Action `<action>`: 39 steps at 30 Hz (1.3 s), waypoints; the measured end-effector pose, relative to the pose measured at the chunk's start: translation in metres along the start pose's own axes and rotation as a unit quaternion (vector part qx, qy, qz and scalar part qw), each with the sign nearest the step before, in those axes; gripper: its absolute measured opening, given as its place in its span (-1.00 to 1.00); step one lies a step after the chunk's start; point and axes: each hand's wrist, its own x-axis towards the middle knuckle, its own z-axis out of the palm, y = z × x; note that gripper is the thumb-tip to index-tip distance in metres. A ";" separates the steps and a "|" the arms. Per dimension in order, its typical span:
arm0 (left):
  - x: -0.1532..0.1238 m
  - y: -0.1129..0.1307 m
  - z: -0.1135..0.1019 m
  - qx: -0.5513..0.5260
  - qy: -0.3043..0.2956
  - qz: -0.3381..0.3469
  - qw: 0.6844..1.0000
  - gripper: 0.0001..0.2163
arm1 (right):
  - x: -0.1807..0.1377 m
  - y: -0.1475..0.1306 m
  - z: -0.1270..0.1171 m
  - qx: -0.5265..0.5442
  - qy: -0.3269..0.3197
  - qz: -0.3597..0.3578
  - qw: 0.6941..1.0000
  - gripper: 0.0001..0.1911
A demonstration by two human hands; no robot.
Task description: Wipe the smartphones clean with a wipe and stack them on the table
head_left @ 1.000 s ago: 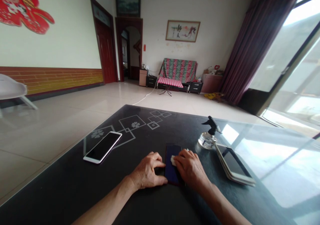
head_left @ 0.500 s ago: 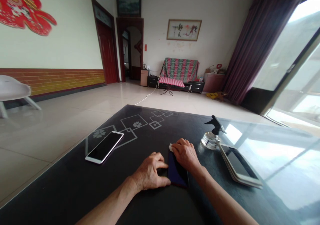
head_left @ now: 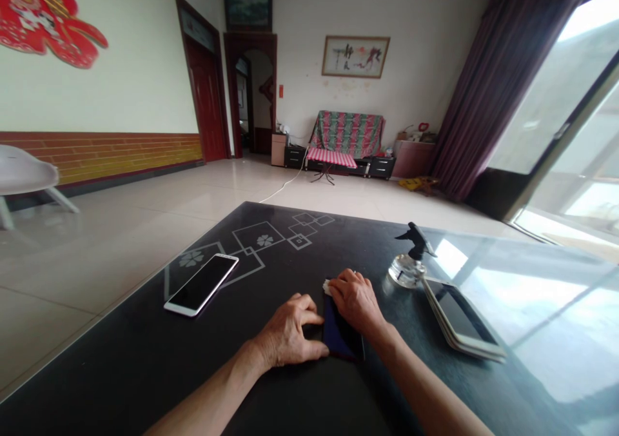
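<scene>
A dark blue phone (head_left: 341, 336) lies flat on the black glass table (head_left: 314, 397) right in front of me. My left hand (head_left: 287, 336) rests against the phone's left edge, fingers curled and pressed down on it. My right hand (head_left: 355, 300) lies on the phone's far end, closed on a small white wad of cloth (head_left: 327, 287) that sticks out at the fingertips.
A white phone (head_left: 202, 284) lies face up to the left. A small clear spray bottle with a black trigger (head_left: 410, 258) stands to the right, beside a stack of phones (head_left: 461, 323). A white chair (head_left: 24, 178) stands far left; tiled floor lies beyond.
My right hand slid with the white cloth from the middle of the dark phone up to its far end. The left hand has stayed at the phone's edge.
</scene>
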 end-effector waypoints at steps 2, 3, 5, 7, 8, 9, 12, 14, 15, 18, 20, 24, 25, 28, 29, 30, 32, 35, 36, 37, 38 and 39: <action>0.000 0.000 0.001 -0.001 0.000 0.000 1.000 -0.69 | 0.003 0.000 -0.001 -0.004 -0.007 0.011 1.000 -0.71; 0.000 -0.001 0.001 -0.002 0.002 0.000 1.000 -0.68 | 0.004 0.000 -0.001 -0.003 -0.010 0.013 1.000 -0.71; 0.000 -0.003 0.001 -0.003 0.004 0.004 1.000 -0.68 | 0.002 -0.001 -0.002 0.006 -0.014 0.007 1.000 -0.72; -0.001 -0.004 0.001 -0.002 0.005 0.012 1.000 -0.68 | -0.004 -0.002 -0.005 0.020 -0.015 -0.007 1.000 -0.72; -0.001 -0.005 0.001 -0.002 0.004 0.016 1.000 -0.69 | -0.009 -0.003 -0.007 0.028 -0.014 -0.014 0.999 -0.72; -0.001 -0.006 0.001 -0.001 0.003 0.020 1.000 -0.69 | -0.014 -0.003 -0.008 0.035 -0.015 -0.020 0.999 -0.72; -0.001 -0.006 0.001 -0.003 0.003 0.027 1.000 -0.71 | -0.028 -0.006 -0.015 0.056 -0.024 -0.036 0.998 -0.73; -0.001 -0.006 0.001 -0.006 0.009 0.028 1.000 -0.72 | -0.034 -0.008 -0.017 0.068 -0.035 -0.052 0.996 -0.74; -0.001 -0.006 0.002 -0.009 0.012 0.030 0.999 -0.73 | -0.035 -0.008 -0.018 0.072 -0.040 -0.059 0.995 -0.75; -0.001 -0.007 0.002 -0.009 0.016 0.034 0.999 -0.74 | -0.034 -0.010 -0.017 0.075 -0.035 -0.056 0.995 -0.76; -0.001 -0.007 0.001 -0.005 0.017 0.036 0.999 -0.74 | -0.032 -0.012 -0.016 0.071 -0.026 -0.044 0.996 -0.76; -0.001 -0.007 -0.001 -0.005 0.015 0.042 0.999 -0.72 | -0.032 -0.014 -0.016 0.071 -0.024 -0.048 0.996 -0.78; -0.001 -0.007 -0.002 -0.007 0.012 0.044 0.999 -0.72 | -0.034 -0.014 -0.017 0.074 -0.025 -0.054 0.995 -0.77; 0.000 -0.007 -0.003 -0.009 0.012 0.054 0.998 -0.76 | -0.040 -0.016 -0.020 0.087 -0.031 -0.069 0.993 -0.77; -0.001 -0.007 -0.003 -0.008 0.015 0.058 0.998 -0.77 | -0.042 -0.016 -0.022 0.091 -0.034 -0.073 0.993 -0.77; -0.001 -0.008 -0.003 -0.007 0.020 0.061 0.998 -0.77 | -0.044 -0.016 -0.023 0.094 -0.038 -0.076 0.992 -0.77; -0.001 -0.010 -0.002 -0.002 0.031 0.067 0.997 -0.74 | -0.048 -0.017 -0.027 0.100 -0.043 -0.081 0.991 -0.77; -0.001 -0.014 0.001 0.007 0.046 0.077 0.996 -0.73 | -0.057 -0.018 -0.033 0.113 -0.053 -0.093 0.988 -0.78; -0.001 -0.015 0.002 0.008 0.050 0.080 0.996 -0.74 | -0.060 -0.019 -0.034 0.118 -0.057 -0.099 0.986 -0.78; 0.000 -0.016 0.003 0.008 0.053 0.082 0.995 -0.74 | -0.063 -0.019 -0.035 0.124 -0.060 -0.104 0.985 -0.78; 0.000 -0.017 0.003 0.008 0.056 0.084 0.995 -0.75 | -0.065 -0.020 -0.036 0.129 -0.063 -0.109 0.984 -0.78; 0.000 -0.018 0.003 0.008 0.057 0.084 0.995 -0.75 | -0.066 -0.021 -0.036 0.133 -0.063 -0.111 0.983 -0.78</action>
